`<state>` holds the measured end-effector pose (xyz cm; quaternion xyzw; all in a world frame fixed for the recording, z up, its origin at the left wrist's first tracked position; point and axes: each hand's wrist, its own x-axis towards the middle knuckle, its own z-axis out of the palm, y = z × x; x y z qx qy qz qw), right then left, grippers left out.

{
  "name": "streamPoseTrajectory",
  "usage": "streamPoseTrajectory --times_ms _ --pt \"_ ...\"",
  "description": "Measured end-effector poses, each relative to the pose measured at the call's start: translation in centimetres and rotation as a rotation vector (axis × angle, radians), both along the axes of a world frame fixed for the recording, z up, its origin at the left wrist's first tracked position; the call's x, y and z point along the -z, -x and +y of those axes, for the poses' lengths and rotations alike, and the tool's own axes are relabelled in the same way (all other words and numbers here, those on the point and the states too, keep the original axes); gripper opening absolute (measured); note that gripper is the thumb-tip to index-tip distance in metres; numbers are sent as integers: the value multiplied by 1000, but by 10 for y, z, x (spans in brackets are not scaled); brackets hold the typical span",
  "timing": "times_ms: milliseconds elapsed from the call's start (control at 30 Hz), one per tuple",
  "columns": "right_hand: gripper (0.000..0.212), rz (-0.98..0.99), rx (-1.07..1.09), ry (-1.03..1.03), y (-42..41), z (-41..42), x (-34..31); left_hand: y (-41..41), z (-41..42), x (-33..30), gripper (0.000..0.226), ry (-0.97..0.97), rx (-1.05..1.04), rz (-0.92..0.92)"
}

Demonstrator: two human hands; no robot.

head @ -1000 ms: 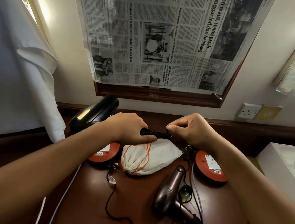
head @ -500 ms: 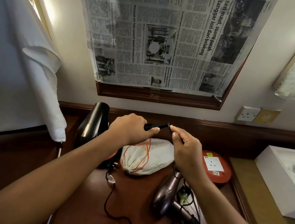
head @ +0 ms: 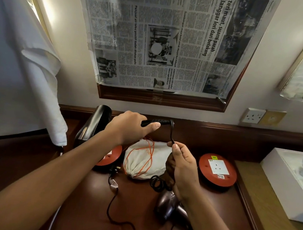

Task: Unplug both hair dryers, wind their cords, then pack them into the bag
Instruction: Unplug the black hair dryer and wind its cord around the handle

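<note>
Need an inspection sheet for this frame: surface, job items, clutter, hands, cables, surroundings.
Surface: dark wooden desk, glossy.
Job's things: black hair dryer lifted at the back left; brown hair dryer lying on the desk; white drawstring bag between them, mouth gathered shut.
Clutter: two red socket reels, one partly hidden under the left arm; white box at right.
Hands: left hand grips the black dryer's handle; right hand pinches its cord.
Cables: small coil below the right hand; loose black cord with plug trailing toward the front edge.
Surroundings: newspaper over a framed panel, wall socket, white cloth at left.
</note>
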<state>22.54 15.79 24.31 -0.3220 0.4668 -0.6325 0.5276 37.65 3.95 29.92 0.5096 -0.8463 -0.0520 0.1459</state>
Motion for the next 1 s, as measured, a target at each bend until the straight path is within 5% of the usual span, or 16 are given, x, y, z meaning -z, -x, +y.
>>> streamPoseTrajectory --times_ms 333,533,667,800,1000 --pt "43 -236 -355 -137 15 -5 18 -6 10 -13 72 10 189 135" --pt "31 -355 -637 -26 34 -23 20 -10 16 -22 59 -58 318 141" --pt "31 -274 -645 27 45 -39 8 -11 18 -28 65 -125 392 143" --pt "36 -100 -664 65 57 -52 -12 -13 22 -34 39 -192 425 152" --pt "39 170 -733 46 74 -61 -48 -15 26 -35 57 -210 468 99"
